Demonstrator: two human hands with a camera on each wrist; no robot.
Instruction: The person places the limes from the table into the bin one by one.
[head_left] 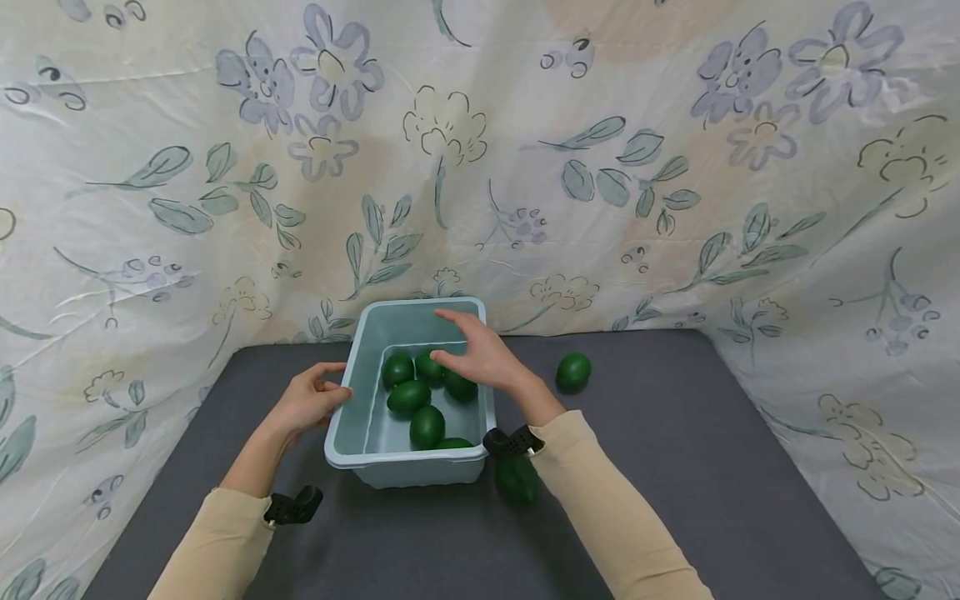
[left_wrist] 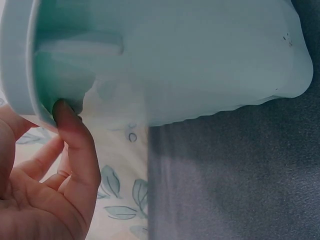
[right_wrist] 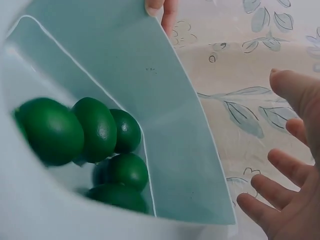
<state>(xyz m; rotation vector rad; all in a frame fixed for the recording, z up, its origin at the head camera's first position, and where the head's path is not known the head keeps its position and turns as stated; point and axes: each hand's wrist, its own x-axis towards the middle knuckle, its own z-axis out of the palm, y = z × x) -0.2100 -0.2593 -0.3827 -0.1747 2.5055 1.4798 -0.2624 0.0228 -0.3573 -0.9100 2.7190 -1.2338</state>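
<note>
A pale blue plastic bin (head_left: pixel 412 471) stands on the dark table, with several glossy dark green oval fruits (head_left: pixel 408 398) lying on its floor. My left hand (head_left: pixel 309 400) pinches the bin's left rim between thumb and fingers; the left wrist view shows this grip (left_wrist: pixel 75 145) from below. Over the right part of the bin my right hand (head_left: pixel 480 354) is spread and holds nothing, thumb and fingers apart above the fruits. In the right wrist view its fingers (right_wrist: pixel 280 195) are extended beside the bin's wall (right_wrist: pixel 175 125).
One green fruit (head_left: pixel 573 372) lies on the table right of the bin. Another fruit (head_left: pixel 517 482) sits near the bin's front right corner, partly under my right wrist. A floral cloth (head_left: pixel 480 167) hangs behind the dark grey table (head_left: pixel 675 467).
</note>
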